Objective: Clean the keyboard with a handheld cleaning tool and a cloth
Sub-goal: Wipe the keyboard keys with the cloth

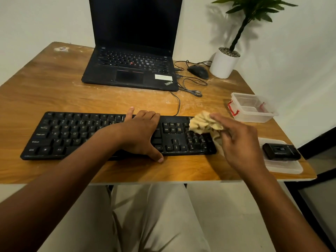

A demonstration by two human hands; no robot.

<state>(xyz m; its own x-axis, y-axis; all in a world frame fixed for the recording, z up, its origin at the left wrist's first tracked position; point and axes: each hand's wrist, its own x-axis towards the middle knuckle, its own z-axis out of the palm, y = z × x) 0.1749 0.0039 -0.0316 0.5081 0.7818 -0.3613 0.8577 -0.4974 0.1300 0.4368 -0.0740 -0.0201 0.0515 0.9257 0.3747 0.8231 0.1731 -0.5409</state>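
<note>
The keyboard (101,135) lies near on the table (54,84), stiff and light; the left hand (140,132) presses flat on it, open. The right hand (236,140) pinches the soft, crumpled cloth (203,123) over the right keys.

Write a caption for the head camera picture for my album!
Left hand steadies the black keyboard while right hand wipes its number pad with a crumpled cloth.
</note>
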